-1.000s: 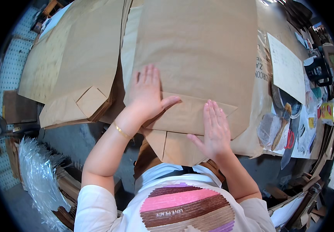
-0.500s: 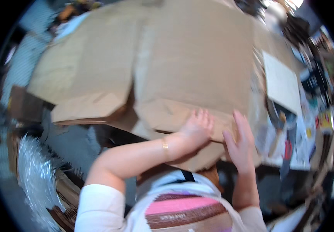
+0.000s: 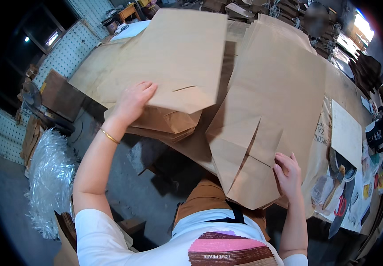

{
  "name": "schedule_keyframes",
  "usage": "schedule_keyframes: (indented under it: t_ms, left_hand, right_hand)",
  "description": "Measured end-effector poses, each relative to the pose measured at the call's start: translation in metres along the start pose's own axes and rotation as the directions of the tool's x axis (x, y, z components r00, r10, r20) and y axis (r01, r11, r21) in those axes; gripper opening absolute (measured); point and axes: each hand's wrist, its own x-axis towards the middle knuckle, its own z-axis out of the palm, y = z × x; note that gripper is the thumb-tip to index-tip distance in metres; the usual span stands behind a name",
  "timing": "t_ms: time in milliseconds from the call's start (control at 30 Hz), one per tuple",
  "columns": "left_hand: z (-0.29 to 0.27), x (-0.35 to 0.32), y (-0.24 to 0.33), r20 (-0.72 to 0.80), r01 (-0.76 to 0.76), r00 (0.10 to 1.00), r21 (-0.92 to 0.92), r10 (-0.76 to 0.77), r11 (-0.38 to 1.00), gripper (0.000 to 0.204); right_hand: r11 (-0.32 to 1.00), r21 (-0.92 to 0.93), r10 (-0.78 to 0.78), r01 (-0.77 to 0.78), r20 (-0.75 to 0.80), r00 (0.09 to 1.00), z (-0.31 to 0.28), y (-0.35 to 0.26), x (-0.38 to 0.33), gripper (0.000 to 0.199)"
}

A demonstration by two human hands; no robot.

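Note:
My left hand (image 3: 134, 103) grips the near edge of a flat brown paper bag (image 3: 187, 53), fingers on top and the thumb hidden. That bag lies over a left pile of folded paper bags (image 3: 173, 122), its near right corner raised above them. On the right, a second stack of brown paper bags (image 3: 280, 84) slants toward me, its folded bottom end overhanging the table's near edge. My right hand (image 3: 288, 174) is at that end's right side, fingers curled on the edge of the top bag.
A wooden table (image 3: 91, 66) carries both piles. To the right are a white board (image 3: 346, 133), red-handled scissors (image 3: 341, 206), a brush (image 3: 333, 190) and a black device (image 3: 378, 133). Clear plastic strands (image 3: 52, 181) heap at the left, near a fan (image 3: 32, 94) and a brown box (image 3: 61, 95).
My left hand has moved from the right stack to the left pile with a paper bag. My right hand stays by the right stack, its fingers now curled. The view has shifted.

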Motion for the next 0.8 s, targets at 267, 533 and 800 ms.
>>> schedule_keyframes:
  t_ms: [267,533,800]
  left_hand:
    - [0.053,-0.092,-0.007,0.224,0.106,0.972,-0.149,-0.071,0.983,0.053]
    - [-0.013,-0.007,0.097,0.410,0.150,0.911,-0.226,-0.045,0.963,0.063]
    - [0.108,0.109,0.207,0.460,0.327,0.887,-0.571,-0.036,0.753,0.040]
  right_hand:
    - [1.000,-0.002,-0.005,0.005,-0.005,1.000,0.016,0.014,-0.003,0.023]
    - [0.953,-0.042,0.295,-0.300,-0.092,0.951,-0.038,0.032,-0.011,0.045]
    - [0.891,-0.288,0.390,-0.350,0.095,0.916,-0.017,0.036,0.043,0.029]
